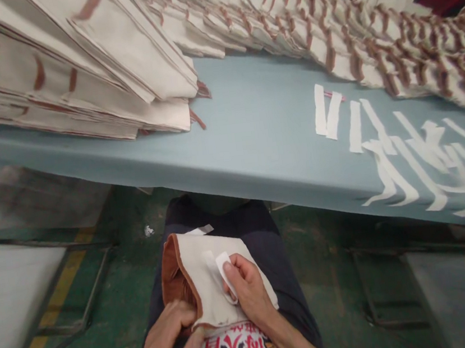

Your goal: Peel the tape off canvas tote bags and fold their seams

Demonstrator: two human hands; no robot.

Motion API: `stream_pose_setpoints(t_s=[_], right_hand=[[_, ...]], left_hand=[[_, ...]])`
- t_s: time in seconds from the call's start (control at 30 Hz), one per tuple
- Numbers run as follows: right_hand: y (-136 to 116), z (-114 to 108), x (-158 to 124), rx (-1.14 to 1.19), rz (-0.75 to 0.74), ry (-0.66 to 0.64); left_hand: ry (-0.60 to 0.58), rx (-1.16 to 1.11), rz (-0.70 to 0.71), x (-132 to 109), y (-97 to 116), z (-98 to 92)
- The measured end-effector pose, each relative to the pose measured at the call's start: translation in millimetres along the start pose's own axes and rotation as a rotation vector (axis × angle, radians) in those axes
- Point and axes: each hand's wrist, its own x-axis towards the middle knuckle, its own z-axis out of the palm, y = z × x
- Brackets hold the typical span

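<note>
Across my lap lies a cream fabric piece (224,248) with a brown lining that shows at its open left side. My left hand (172,339) grips the lower left corner of this piece, thumb and fingers closed on its brown edge. Over the cream face, my right hand (249,287) pinches a white strip (223,262) between thumb and fingers; the strip bends below the hand. Another pale strip (211,261), blurred, shows just left of it. A further white strip end (201,230) sticks out behind the top edge of the fabric piece.
A table with a blue-grey cover (253,137) stretches ahead of my knees. Stacked cream pieces with brown marks (116,58) stand at its left; long overlapping rows (326,38) run along the back. Several loose white strips (400,159) lie at the right, some overhanging the edge.
</note>
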Motion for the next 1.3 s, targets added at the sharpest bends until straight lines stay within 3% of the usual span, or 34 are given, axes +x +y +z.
stream_pose_setpoints(t_s=[0.17,0.3,0.43,0.6,0.8,1.3], right_hand=[[-16.7,-6.9,4.4,-0.033,-0.081,0.042],[-55.4,-28.1,4.4,-0.079,-0.202,0.116],[-109.0,-41.7,-23.6,-0.204,-0.335,0.093],[-151.5,-30.9,-61.3,-0.438,-0.374,0.029],[-154.4,-23.3,-58.0,-0.531,-0.356,0.095],[-147.0,-25.2,-48.7,-0.571,-0.269,0.134]], left_hand=[[-0.077,-0.043,-0.059,25.6,19.5,-0.2],[-0.117,-0.077,0.027,57.2,38.7,-3.4],[-0.126,-0.151,0.127,84.2,67.6,-1.9],[-0.195,-0.214,0.136,100.9,102.6,8.9],[-0.248,-0.228,0.097,105.7,116.8,17.2],[-0.252,-0.244,0.079,107.6,112.2,24.5]])
